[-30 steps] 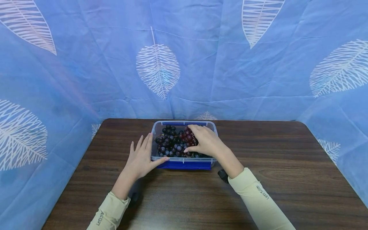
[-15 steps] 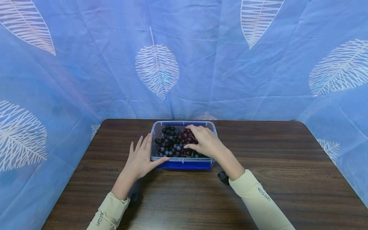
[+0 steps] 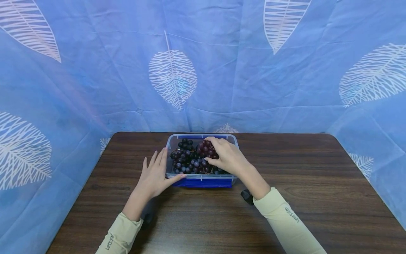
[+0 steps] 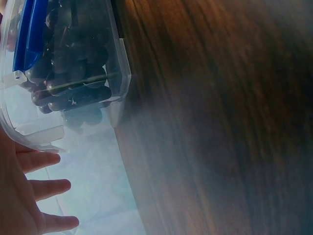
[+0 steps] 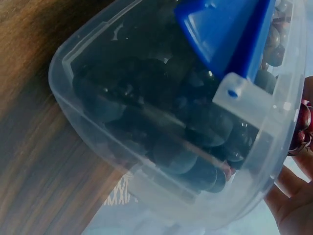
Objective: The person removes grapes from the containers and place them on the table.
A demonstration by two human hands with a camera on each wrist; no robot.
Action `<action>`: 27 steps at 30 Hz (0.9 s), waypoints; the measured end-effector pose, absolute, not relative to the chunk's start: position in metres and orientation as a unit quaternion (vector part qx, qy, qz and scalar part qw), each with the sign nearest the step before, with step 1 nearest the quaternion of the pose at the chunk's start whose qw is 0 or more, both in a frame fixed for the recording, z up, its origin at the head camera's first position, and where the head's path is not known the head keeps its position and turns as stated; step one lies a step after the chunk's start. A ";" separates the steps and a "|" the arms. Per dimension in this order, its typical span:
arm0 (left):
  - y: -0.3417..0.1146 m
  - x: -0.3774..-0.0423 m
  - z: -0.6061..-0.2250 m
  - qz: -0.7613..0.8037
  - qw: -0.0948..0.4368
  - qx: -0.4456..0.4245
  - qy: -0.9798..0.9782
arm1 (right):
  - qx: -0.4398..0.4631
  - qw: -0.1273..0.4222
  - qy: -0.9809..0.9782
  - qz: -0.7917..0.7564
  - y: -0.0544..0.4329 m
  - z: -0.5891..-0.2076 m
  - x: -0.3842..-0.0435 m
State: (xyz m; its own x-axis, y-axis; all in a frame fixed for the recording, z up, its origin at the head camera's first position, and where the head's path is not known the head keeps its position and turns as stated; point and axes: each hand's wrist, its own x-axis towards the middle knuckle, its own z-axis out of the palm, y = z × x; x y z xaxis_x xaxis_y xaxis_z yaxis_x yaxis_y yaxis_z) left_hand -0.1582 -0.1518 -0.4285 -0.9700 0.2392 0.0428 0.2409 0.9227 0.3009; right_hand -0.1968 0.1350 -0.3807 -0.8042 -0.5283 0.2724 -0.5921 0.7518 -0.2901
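Note:
In the head view, a clear plastic box with blue clip flaps holds dark grapes. A bunch of reddish grapes is gripped by my right hand, thumb and fingers curved round it at the box's right half. These grapes show beside the fingers at the box rim in the right wrist view; the palm side is partly hidden. My left hand rests with straight fingers along the box's left side, thumb on the front rim. Its spread fingers appear below the box corner in the left wrist view.
The box stands near the back edge of a dark wooden table. Behind it hangs a blue cloth printed with white leaves. A small black object sits beside the right wrist.
My right hand's thumb has risen slightly, and the reddish grapes have shifted a little up and left. The left hand and box stay put.

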 end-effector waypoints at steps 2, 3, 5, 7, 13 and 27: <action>-0.152 -0.158 -0.429 -0.153 0.003 -0.123 -0.981 | 0.302 0.097 -0.928 0.196 0.136 -0.381 -0.197; -0.152 -0.158 -0.428 -0.152 0.003 -0.123 -0.981 | 0.303 0.102 -0.925 0.203 0.136 -0.381 -0.197; -0.152 -0.158 -0.428 -0.153 0.003 -0.124 -0.980 | 0.305 0.110 -0.920 0.218 0.137 -0.381 -0.197; -0.152 -0.158 -0.428 -0.155 0.003 -0.125 -0.980 | 0.303 0.115 -0.917 0.231 0.138 -0.380 -0.197; -0.151 -0.158 -0.428 -0.155 0.002 -0.122 -0.980 | 0.297 0.126 -0.916 0.238 0.142 -0.380 -0.197; -0.152 -0.158 -0.429 -0.154 0.003 -0.124 -0.980 | 0.290 0.172 -0.909 0.246 0.148 -0.375 -0.199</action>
State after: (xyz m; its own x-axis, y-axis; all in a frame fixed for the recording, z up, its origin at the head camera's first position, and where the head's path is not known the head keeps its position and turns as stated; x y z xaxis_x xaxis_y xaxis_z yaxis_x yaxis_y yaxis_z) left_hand -0.1583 -0.1520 -0.4285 -0.9692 0.2421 0.0446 0.2441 0.9218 0.3010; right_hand -0.1988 0.1479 -0.3754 -0.7725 -0.4425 0.4555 -0.6120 0.7101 -0.3481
